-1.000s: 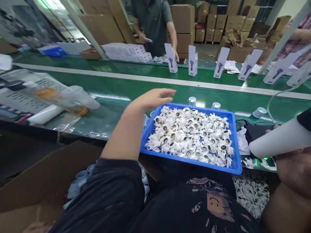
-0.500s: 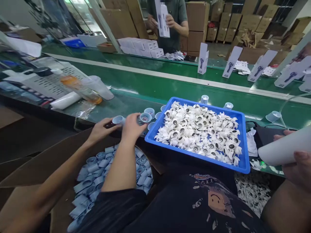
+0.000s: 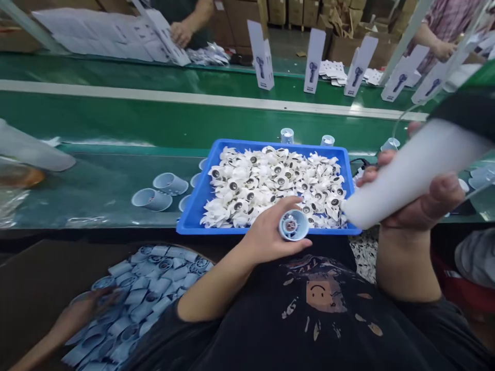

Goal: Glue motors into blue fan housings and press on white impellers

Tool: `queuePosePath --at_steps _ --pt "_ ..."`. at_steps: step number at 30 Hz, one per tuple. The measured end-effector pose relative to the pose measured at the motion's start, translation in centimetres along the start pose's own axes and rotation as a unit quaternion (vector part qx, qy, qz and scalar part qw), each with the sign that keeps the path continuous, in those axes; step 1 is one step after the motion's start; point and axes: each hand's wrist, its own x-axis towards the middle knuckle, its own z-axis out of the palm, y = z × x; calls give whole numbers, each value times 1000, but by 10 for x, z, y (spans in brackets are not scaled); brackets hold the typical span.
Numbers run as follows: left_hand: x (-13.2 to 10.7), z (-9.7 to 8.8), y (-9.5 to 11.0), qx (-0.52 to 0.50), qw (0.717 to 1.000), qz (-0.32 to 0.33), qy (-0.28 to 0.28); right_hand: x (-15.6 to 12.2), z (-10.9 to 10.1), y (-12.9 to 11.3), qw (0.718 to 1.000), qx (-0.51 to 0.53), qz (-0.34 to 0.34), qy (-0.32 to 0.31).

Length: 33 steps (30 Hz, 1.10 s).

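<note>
Blue cup facing up, white tube tilted

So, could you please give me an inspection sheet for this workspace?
Surface: green bench beside a green conveyor belt.
Job's things: blue tray full of white impellers; small cup; white tube.
Clutter: loose cups lying on the bench; carton of cups below it.
Hands: left hand holds the small cup; right hand grips the white tube.
Cables: black cable by the tray's right corner.
Surroundings: upright boxes across the belt; a co-worker's hand there; another hand, blurred, in the carton.
</note>
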Motion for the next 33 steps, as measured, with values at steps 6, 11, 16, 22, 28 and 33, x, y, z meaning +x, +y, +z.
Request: queuePosePath --at_steps 6,11,16,22,28,33 --pt "20 25 30 40 994 94 -50 -9 32 6 993 58 -6 -101" --pt "22 32 34 49 995 78 -46 -11 24 8 995 -70 -10 -75" --pt "22 36 33 61 994 72 -45 -11 21 10 994 -75 -40 -63" --pt "24 38 34 62 994 76 -47 -10 21 8 995 -50 -45 -70" --pt "24 40 33 54 993 97 -50 -12 21 4 997 -13 -14 -78" --pt "26 36 36 48 993 38 -101 -11 18 3 997 -20 -4 -76"
